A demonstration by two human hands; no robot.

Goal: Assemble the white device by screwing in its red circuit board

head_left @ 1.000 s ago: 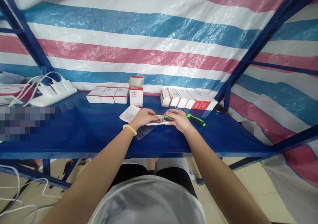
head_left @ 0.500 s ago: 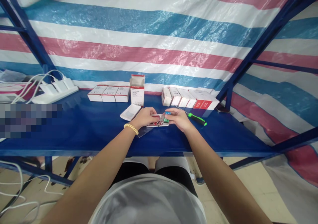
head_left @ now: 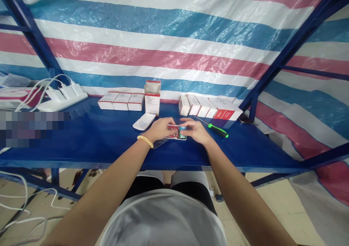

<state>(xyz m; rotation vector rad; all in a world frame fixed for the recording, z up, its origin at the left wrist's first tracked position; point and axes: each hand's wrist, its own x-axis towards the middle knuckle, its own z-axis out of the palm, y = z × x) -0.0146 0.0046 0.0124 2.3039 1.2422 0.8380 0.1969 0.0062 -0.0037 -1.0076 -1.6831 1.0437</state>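
A small white device with a red circuit board point(head_left: 174, 131) lies on the blue shelf point(head_left: 89, 140), held between both hands. My left hand point(head_left: 159, 128) grips its left end with curled fingers. My right hand point(head_left: 195, 129) is closed around its right end, where a small green and blue part point(head_left: 182, 130) sits on the board. A clear plastic bag point(head_left: 156, 143) lies under my left wrist. A white cover point(head_left: 144, 121) rests just left of my left hand.
An open white and red box point(head_left: 152, 97) stands behind the hands. Rows of closed boxes lie at its left point(head_left: 121, 101) and right point(head_left: 208, 108). A green-handled screwdriver point(head_left: 216, 130) lies right of my right hand. A white power strip with chargers point(head_left: 61, 96) sits far left.
The green and blue part, lifted above the board half a second ago, now sits on its right end. Both hands shifted slightly on the device.
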